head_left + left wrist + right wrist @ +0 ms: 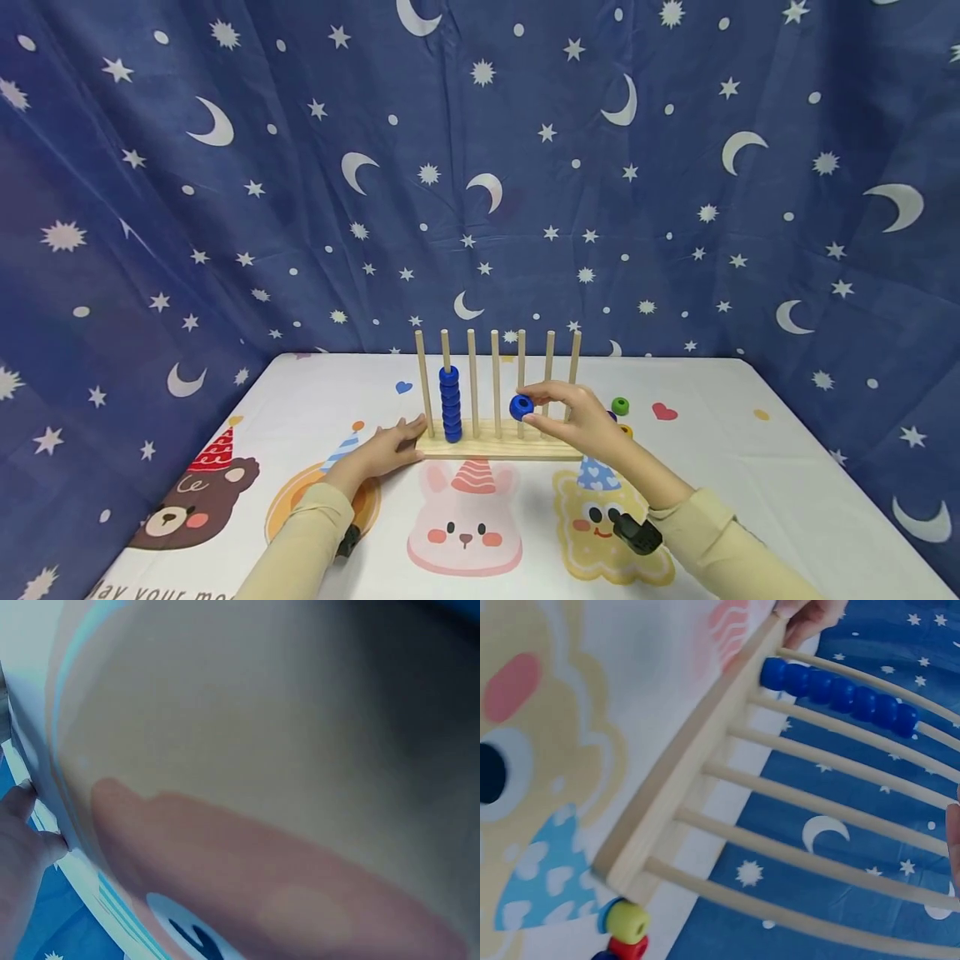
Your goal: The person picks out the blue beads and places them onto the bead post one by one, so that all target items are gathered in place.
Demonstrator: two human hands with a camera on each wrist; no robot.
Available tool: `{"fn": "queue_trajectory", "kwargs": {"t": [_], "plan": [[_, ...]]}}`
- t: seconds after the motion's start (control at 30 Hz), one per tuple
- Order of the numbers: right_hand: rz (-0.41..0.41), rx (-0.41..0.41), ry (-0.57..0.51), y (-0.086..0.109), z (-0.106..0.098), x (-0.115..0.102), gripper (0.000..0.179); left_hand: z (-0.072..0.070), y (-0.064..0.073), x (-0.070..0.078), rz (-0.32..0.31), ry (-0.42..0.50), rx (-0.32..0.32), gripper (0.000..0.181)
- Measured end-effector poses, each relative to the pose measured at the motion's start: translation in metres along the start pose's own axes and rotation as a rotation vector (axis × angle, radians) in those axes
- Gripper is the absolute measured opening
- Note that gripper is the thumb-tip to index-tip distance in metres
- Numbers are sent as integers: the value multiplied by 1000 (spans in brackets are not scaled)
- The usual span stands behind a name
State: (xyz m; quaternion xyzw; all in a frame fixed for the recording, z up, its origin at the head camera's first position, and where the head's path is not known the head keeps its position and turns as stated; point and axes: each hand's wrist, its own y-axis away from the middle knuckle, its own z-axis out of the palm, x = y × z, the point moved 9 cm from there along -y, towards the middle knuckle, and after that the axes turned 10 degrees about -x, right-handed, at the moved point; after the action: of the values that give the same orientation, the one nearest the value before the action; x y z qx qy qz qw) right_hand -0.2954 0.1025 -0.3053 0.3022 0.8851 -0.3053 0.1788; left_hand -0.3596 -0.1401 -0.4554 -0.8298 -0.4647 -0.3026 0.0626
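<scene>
A wooden peg rack (498, 450) with a row of upright pegs stands on the table. Blue beads (451, 406) are stacked on its second peg from the left. My left hand (386, 450) holds the left end of the rack's base, thumb toward the front; the right wrist view shows this hand (814, 619) there too. Between thumb and fingers, my right hand (573, 414) pinches a loose blue bead (521, 407) in front of the pegs right of the middle, below their tops. Only a sliver of the right hand shows in the right wrist view, and its bead is hidden there.
Behind the rack's right end lie loose beads, among them a green bead (620, 406) and a partly covered yellow one (627, 431). A red bead (628, 947) shows in the right wrist view. The white printed tablecloth (705, 467) meets a blue star-patterned curtain (525, 250).
</scene>
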Motion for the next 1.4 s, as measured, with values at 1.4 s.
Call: {"fn": "queue_trajectory", "kwargs": {"t": [1.4], "plan": [[-55,56,-53,-75,-13,-30,31,-1,-2,2,-14,-8,14,60]]}}
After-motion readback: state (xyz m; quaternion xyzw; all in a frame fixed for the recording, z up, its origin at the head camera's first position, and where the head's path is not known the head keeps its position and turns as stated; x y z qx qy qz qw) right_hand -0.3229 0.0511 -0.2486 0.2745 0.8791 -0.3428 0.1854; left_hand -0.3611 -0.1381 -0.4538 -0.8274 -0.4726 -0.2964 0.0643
